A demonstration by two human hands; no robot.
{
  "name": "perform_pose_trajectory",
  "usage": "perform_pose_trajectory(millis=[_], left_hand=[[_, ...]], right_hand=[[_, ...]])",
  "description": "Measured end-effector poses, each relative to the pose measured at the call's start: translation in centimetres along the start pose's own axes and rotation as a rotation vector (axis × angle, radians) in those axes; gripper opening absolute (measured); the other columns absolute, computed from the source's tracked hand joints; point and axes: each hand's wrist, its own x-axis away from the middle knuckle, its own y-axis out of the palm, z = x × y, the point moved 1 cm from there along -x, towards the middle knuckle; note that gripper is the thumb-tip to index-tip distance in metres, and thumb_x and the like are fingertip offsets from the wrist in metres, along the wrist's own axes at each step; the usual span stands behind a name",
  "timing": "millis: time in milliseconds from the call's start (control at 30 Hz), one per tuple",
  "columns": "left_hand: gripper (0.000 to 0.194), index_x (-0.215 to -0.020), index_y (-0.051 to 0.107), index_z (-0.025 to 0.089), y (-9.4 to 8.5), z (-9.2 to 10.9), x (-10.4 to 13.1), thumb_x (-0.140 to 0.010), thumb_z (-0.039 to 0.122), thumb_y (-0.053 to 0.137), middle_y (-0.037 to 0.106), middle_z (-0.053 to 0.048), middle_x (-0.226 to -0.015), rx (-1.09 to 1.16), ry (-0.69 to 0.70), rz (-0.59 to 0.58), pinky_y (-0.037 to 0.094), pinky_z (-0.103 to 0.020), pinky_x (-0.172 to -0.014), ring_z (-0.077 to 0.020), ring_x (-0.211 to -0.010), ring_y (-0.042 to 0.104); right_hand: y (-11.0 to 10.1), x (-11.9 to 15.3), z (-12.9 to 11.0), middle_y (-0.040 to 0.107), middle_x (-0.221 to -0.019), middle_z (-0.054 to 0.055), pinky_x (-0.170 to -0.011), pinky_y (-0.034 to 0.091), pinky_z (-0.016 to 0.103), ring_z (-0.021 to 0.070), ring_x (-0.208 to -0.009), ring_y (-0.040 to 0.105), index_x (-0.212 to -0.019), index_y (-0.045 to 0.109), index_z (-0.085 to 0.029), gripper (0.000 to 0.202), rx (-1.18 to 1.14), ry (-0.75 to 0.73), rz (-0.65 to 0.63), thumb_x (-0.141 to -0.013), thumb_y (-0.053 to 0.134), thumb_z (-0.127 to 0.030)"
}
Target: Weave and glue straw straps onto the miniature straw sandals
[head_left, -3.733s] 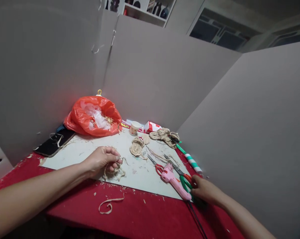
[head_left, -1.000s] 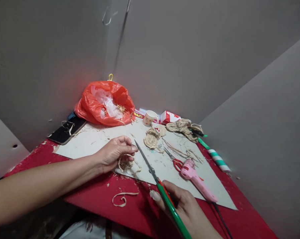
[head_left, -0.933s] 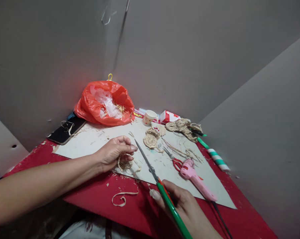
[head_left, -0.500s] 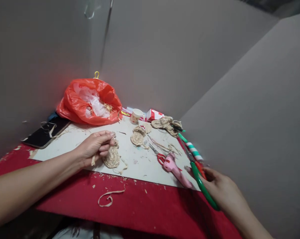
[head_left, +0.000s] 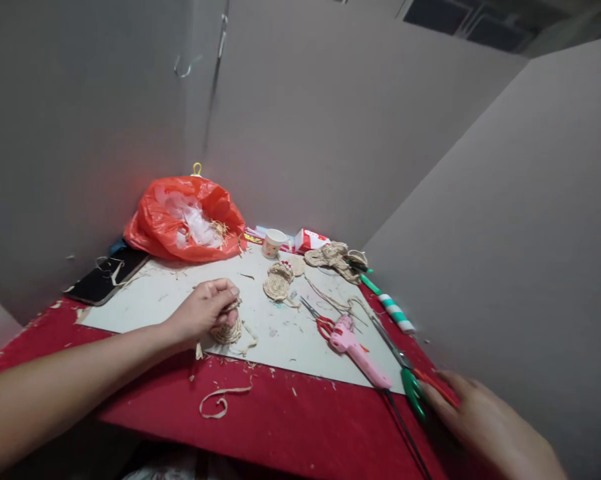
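Left hand [head_left: 203, 312] closed around a small beige coiled straw piece [head_left: 226, 331] on the white board [head_left: 145, 303], right hand [head_left: 485, 420] resting on green-handled scissors [head_left: 410, 383] at the worktop edge, fingers loose

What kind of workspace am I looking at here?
Probably a home craft corner walled by plain boards: a pink glue gun, scissors by the right hand, and a coiled straw piece in the left hand.

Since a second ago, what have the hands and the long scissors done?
The right hand carried the green-handled scissors from beside the woven coil to the table's right edge, where they now lie, its fingers at the handles. The left hand still grips the coil. The pink glue gun is unmoved.
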Motion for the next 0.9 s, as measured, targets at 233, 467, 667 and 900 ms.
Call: perform_pose_trajectory(millis=[233,467,667,900], left_hand=[[0.031,-0.067,0.045,0.019,0.5,-0.7,0.7,-0.089,0.04,0.049,0.051,0.006,-0.042,-0.172,0.098,-0.023,0.03,-0.016,-0.04,-0.0052,-0.036,0.036],[0.033,-0.071,0.049,0.018,0.4,-0.3,1.2,-0.088,0.046,0.049,0.051,0.006,-0.05,-0.231,0.197,-0.017,0.039,-0.019,-0.046,-0.0083,-0.044,0.047],[0.03,-0.071,0.042,0.02,-1.7,1.3,0.4,-0.09,0.043,0.045,0.063,0.002,-0.059,-0.27,0.253,0.178,0.036,-0.018,-0.042,-0.0074,-0.039,0.049],[0.039,-0.06,0.048,0.017,-3.4,1.9,-0.4,-0.092,0.039,0.045,0.057,0.001,-0.047,-0.382,0.335,0.321,0.036,-0.019,-0.045,-0.0079,-0.04,0.045]], right_hand=[[-2.7,4.1,-19.8,0.069,-0.079,0.004,-0.065,0.046,0.027,0.019,-0.073,0.063,-0.082,0.062,-0.022,0.031,-0.725,-0.486,-0.187,-0.089,0.046,-0.047],[-0.5,3.7,-28.8,0.061,-0.064,-0.001,-0.061,0.041,0.026,0.0151,-0.058,0.054,-0.069,0.058,-0.023,0.034,-1.125,-0.713,-0.28,-0.094,0.045,-0.043],[0.1,1.8,-27.6,0.047,-0.055,-0.004,-0.054,0.039,0.025,0.0128,-0.052,0.046,-0.062,0.048,-0.022,0.04,-1.318,-0.509,-0.163,-0.093,0.045,-0.048],[1.4,0.1,-26.2,0.049,-0.059,-0.005,-0.052,0.04,0.024,0.0126,-0.053,0.048,-0.07,0.047,-0.022,0.036,-1.405,-0.328,-0.037,-0.094,0.043,-0.049]])
